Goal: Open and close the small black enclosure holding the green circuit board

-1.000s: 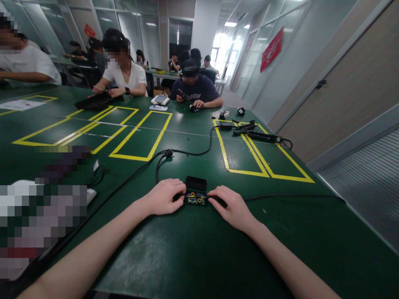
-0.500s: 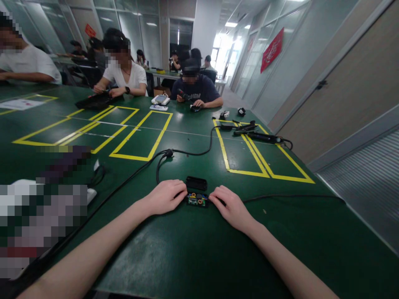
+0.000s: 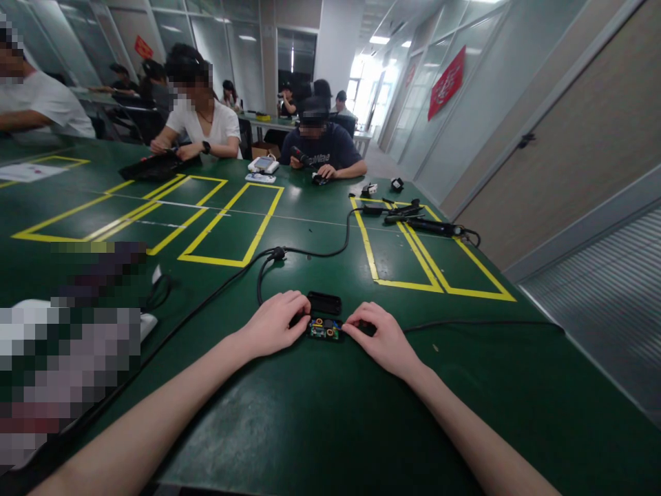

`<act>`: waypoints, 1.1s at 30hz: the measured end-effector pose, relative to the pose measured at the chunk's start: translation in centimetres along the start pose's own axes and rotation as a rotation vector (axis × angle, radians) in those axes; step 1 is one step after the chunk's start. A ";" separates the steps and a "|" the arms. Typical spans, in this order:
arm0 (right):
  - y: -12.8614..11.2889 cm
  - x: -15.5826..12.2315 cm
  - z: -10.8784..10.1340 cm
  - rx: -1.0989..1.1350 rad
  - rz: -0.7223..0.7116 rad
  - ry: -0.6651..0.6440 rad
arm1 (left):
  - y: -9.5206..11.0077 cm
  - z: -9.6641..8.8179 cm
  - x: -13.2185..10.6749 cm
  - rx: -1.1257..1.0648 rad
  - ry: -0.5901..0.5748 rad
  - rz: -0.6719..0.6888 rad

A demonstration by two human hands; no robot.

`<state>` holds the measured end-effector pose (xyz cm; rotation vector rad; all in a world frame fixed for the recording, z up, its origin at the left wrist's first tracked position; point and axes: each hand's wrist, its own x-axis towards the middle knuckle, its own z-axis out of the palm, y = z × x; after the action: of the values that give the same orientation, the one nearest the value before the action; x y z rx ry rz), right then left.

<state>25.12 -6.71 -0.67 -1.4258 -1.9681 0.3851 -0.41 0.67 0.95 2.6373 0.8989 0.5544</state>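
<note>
A small open black adapter case with a green circuit board (image 3: 324,328) lies on the green table (image 3: 320,413) in front of me. My left hand (image 3: 275,322) grips its left end with curled fingers. My right hand (image 3: 381,337) pinches its right end, where a black cable (image 3: 480,322) leaves toward the right. The case's black lid (image 3: 324,302) lies just behind the board, apart from both hands.
A second black cable (image 3: 304,253) loops from the case across the table to tools (image 3: 418,217) at the far right. Yellow tape rectangles (image 3: 232,227) mark the tabletop. Other people sit working at the far side. A blurred white object (image 3: 72,324) is at my left.
Both hands have stayed on the ends of the case; the fingers have shifted slightly. The view has drifted a little.
</note>
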 end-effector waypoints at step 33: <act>-0.5 0.4 0.7 0.495 0.153 0.035 | 0.7 0.6 -0.5 -0.238 0.041 0.188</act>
<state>24.23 -6.44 -0.83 -1.2457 -1.5901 0.8442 -0.12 -0.27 0.57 2.5131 0.5596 0.7163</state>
